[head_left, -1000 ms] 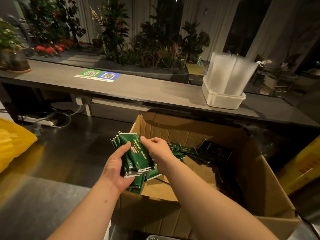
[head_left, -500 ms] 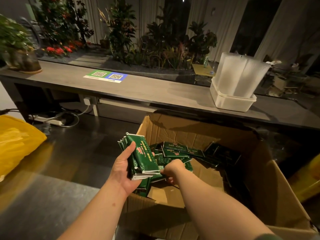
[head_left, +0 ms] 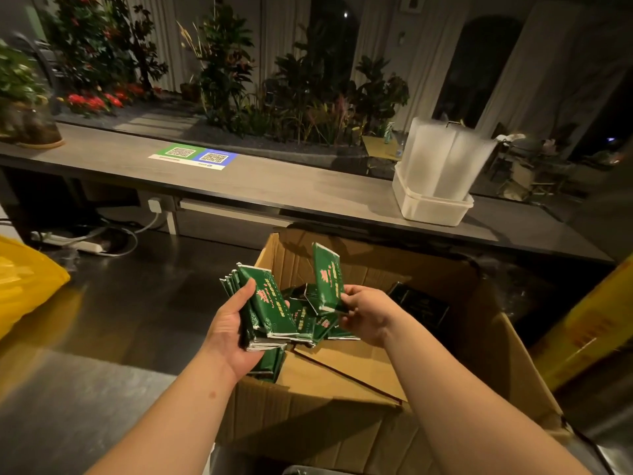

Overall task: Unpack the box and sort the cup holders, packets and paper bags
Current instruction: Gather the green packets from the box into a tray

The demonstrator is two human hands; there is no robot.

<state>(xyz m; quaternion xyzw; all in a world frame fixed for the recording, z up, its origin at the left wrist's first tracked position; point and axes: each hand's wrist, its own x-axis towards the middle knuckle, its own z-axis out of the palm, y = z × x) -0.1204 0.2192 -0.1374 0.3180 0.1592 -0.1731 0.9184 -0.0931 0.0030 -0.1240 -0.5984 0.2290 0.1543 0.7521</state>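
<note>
An open cardboard box (head_left: pixel 486 341) stands on the steel counter in front of me. My left hand (head_left: pixel 229 334) grips a stack of green packets (head_left: pixel 270 306) over the box's left edge. To its right, my right hand (head_left: pixel 366 311) pinches one more green packet (head_left: pixel 328 277) upright by its lower end, above the box. More green packets (head_left: pixel 320 325) lie loose inside the box on brown paper bags (head_left: pixel 346 365). Dark packets (head_left: pixel 423 305) rest deeper at the right.
A yellow plastic bag (head_left: pixel 24 286) lies on the counter at the left. A yellow box (head_left: pixel 592 334) stands at the right. On the raised shelf behind, a white tub (head_left: pixel 430 205) holds clear sleeves. A power strip (head_left: pixel 68 241) and cables lie under the shelf.
My right hand dipped into the box and has come up holding a single green packet, now raised beside the stack. My left hand has kept its stack in about the same place.
</note>
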